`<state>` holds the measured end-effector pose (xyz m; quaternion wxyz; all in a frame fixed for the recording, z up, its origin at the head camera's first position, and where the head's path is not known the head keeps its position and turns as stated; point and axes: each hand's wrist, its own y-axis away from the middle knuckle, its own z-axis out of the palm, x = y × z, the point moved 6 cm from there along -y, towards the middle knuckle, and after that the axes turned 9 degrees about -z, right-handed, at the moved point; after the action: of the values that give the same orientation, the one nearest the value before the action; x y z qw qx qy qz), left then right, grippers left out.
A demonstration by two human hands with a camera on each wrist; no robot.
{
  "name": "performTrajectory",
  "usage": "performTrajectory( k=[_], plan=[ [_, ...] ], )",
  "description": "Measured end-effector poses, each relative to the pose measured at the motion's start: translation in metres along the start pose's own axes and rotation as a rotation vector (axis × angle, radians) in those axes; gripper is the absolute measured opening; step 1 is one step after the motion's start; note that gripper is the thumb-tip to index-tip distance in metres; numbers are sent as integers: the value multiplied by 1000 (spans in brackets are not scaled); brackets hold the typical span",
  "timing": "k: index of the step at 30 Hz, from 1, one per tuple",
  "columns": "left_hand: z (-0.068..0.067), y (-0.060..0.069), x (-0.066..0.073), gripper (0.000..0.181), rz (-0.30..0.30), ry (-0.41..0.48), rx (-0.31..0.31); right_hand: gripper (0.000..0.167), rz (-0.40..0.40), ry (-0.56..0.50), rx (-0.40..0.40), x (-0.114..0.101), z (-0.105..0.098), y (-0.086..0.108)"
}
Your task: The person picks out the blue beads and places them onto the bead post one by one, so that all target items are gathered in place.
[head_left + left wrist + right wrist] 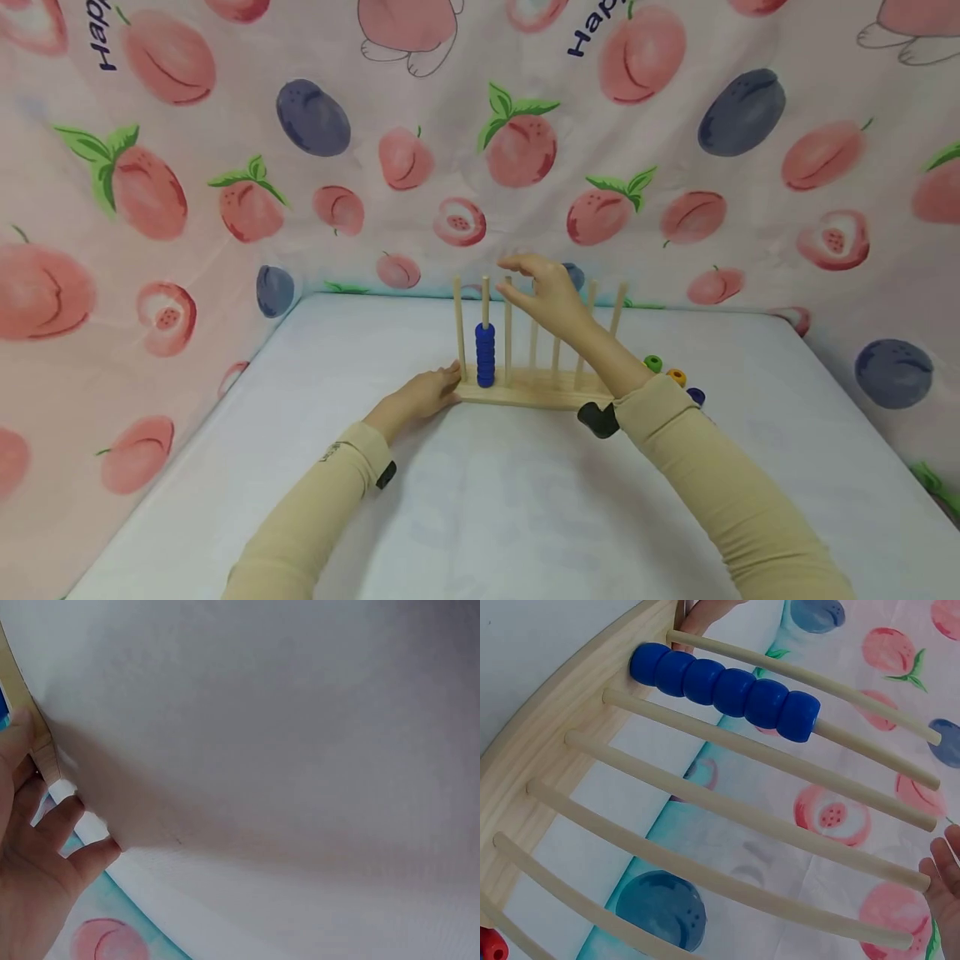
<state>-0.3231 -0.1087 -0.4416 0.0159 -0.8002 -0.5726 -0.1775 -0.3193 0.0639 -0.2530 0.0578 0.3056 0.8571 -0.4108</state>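
Note:
A wooden bead rack, its base [540,399] low and long, stands on the table with a row of several upright rods. Blue beads [485,356] are stacked on the second rod from the left; the other rods look bare. At the base's left end, my left hand [423,393] holds on, thumb on the wood and fingers at the end, as the left wrist view shows. Above the rods is my right hand [552,298], thumb and fingers parted around nothing. In the right wrist view, the right fingers [948,871] appear near the rod tips.
Right of the rack lie loose beads: a green bead [652,363], an orange bead [677,377] and a dark blue bead [696,396]. A red bead [493,946] shows in the right wrist view. Fruit-patterned cloth [465,167] hangs behind the white table [480,508].

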Motion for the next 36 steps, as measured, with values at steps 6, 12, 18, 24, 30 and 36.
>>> performTrajectory(
  k=[6, 12, 18, 24, 30, 36],
  plan=[
    [-2, -2, -2, 52, 3, 4, -3, 33, -56, -46, 44, -4, -7, 6],
    [-1, -2, -2, 53, -16, 7, -20, 31, -99, -72, 70, -4, -18, 23],
    [-3, -2, 1, 53, -7, 0, -17, 29, -99, -88, 49, 2, -36, 46],
    [-1, -3, -2, 54, -11, 8, -22, 30, -89, -64, 60, 9, -50, 69],
    [5, -1, -2, 53, 19, 2, -19, 30, -57, -15, -25, 20, -52, 96],
    [1, 0, -3, 52, 9, 16, 21, 31, -26, 27, -126, 31, -58, 117]
  ],
)
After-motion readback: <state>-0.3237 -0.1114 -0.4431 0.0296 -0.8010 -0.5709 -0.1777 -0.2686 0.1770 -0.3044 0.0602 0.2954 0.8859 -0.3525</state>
